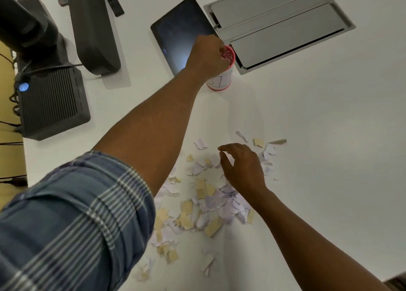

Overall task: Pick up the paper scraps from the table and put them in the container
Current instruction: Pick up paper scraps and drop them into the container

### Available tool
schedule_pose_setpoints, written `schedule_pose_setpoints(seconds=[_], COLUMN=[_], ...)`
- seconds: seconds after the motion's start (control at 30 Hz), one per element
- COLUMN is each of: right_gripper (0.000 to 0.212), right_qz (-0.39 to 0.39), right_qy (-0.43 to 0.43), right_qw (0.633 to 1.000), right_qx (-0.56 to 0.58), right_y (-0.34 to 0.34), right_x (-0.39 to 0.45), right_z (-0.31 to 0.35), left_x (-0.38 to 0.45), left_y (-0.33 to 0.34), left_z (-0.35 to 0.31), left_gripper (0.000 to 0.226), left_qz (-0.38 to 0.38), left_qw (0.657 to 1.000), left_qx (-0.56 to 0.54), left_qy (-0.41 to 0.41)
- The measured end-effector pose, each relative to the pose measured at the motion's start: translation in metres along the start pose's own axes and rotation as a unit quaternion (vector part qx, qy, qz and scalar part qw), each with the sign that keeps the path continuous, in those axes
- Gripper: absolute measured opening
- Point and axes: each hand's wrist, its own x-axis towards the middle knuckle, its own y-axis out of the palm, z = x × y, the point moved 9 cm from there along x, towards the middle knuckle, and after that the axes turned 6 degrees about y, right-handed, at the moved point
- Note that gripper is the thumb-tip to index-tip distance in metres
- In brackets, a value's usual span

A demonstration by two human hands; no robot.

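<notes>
The left hand (pixel 207 57) is extended over the mouth of the red-rimmed container (pixel 222 79), fingers curled downward into the opening; whether they hold a scrap cannot be determined. The right hand (pixel 241 165) hovers over the paper scraps (pixel 204 205), fingers loosely spread, holding nothing. The scraps lie scattered on the white table (pixel 329 136), well apart from the container, which stands beside a dark tablet (pixel 178 33).

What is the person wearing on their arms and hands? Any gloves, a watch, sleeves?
The left arm has a blue sleeve with a pale striped check pattern, rolled up thickly near the elbow, leaving the forearm bare. The right arm shows no sleeve in view. The left hand and the right hand are bare: no gloves, and no watch, ring or band shows on either wrist.
</notes>
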Motion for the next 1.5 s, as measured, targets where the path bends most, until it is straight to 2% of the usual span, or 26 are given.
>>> schedule_pose_setpoints(seconds=[0.17, 0.27, 0.43, 0.6, 0.7, 0.8, 0.9, 1.0, 1.13, 1.3, 1.5], right_gripper=[0.021, 0.028, 0.049, 0.068, 0.063, 0.058, 0.053, 0.051, 0.052, 0.027, 0.028], right_qz=[-0.027, -0.028, -0.022, 0.017, 0.043, 0.083, 0.114, 0.114, 0.16, 0.16, 0.132], right_qy=[0.01, 0.021, 0.025, 0.082, 0.084, 0.065, 0.031, -0.001, 0.001, -0.056, -0.062], right_qw=[0.999, 0.999, 0.995, 0.979, 0.978, 0.979, 0.978, 0.974, 0.966, 0.959, 0.973], right_qx=[-0.016, -0.033, -0.094, -0.183, -0.186, -0.173, -0.172, -0.194, -0.201, -0.225, -0.181], right_y=[-0.02, -0.024, -0.027, -0.029, -0.025, -0.012, 0.002, 0.009, 0.023, 0.025, 0.009], right_x=[-0.011, -0.003, 0.0, 0.003, -0.004, -0.018, -0.038, -0.059, -0.082, -0.094, -0.086], right_z=[-0.013, -0.032, -0.056, -0.086, -0.088, -0.076, -0.059, -0.041, -0.034, -0.023, -0.01], left_x=[-0.066, -0.114, -0.207, -0.293, -0.329, -0.36, -0.38, -0.385, -0.388, -0.387, -0.387], left_y=[-0.019, -0.007, 0.019, 0.022, 0.02, 0.035, 0.05, 0.058, 0.063, 0.061, 0.053], left_z=[0.011, 0.027, 0.052, 0.085, 0.102, 0.12, 0.119, 0.105, 0.091, 0.081, 0.074], left_gripper=[0.033, 0.029, 0.026, 0.033, 0.05, 0.082, 0.093, 0.083, 0.055, 0.031, 0.019], left_qz=[-0.086, -0.095, -0.051, -0.018, 0.003, 0.092, 0.147, 0.159, 0.149, 0.104, 0.043], left_qw=[0.993, 0.988, 0.992, 0.995, 0.993, 0.977, 0.965, 0.968, 0.975, 0.983, 0.986], left_qx=[-0.075, -0.119, -0.101, -0.023, 0.006, -0.004, -0.028, -0.012, 0.022, -0.02, -0.09], left_qy=[-0.012, -0.024, -0.059, -0.09, -0.116, -0.193, -0.213, -0.194, -0.166, -0.147, -0.133])
